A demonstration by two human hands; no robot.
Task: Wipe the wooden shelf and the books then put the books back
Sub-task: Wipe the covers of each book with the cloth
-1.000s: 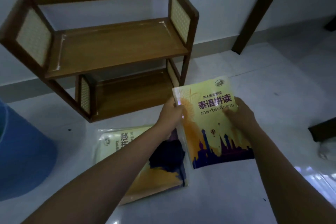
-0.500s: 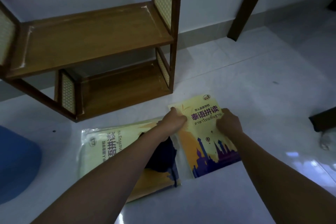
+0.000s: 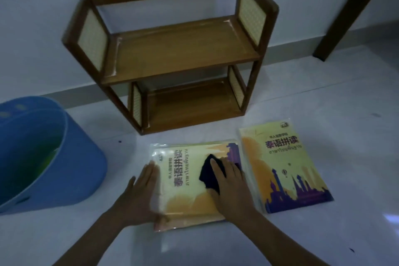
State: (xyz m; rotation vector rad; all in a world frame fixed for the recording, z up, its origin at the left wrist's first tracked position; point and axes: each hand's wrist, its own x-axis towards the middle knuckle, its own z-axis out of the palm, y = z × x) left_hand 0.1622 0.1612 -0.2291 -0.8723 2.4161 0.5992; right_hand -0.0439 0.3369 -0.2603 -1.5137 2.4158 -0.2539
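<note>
The wooden shelf stands on the pale floor against the wall, its two boards bare. Directly in front of it lie two yellow books in clear wrapping, side by side.

The left book lies turned sideways, its title running up the cover. The person's left hand rests flat on that book's left edge, fingers straight and close together, palm down, part of the hand over the floor. The right hand lies palm down on the same cover toward its right side, fingers extended and pressing a dark cloth against it. The cloth shows beyond the fingertips and to the left of the hand; the rest is hidden under the palm. Neither hand curls around anything.

The right book lies just beside the first, cover up, title reading upright to the person, tilted slightly. No hand touches it; the right hand is near its left edge but apart from it.

A blue tub sits on the floor to the left, well apart from the books. A dark furniture leg stands at upper right.
</note>
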